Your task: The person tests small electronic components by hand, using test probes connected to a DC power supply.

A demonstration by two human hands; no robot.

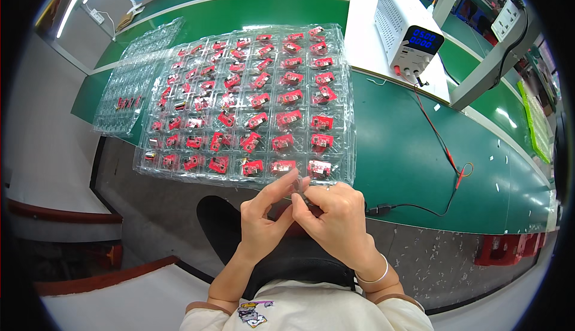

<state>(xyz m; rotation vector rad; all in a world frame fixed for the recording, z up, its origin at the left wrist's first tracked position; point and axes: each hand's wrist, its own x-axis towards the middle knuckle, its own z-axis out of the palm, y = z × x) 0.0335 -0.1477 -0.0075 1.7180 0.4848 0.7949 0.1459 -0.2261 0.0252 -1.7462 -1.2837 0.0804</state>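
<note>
My left hand (268, 211) and my right hand (336, 222) meet at the near edge of a clear plastic tray (351, 121). Thumbs and fingertips of both are pinched together around something small, mostly covered by the fingers, so its kind cannot be made out. Just beyond the fingertips, a red circuit board (319, 168) and another red circuit board (283, 166) lie in the tray's front pockets. Several more such small boards fill the rows behind. A bracelet circles my right wrist.
Left of the tray lies another clear tray (129, 79) with a few red and black parts. A white power supply (407, 28) with a lit blue display stands at back right. Its red and black leads (440, 139) run across the green table (407, 169) to a black connector (378, 210).
</note>
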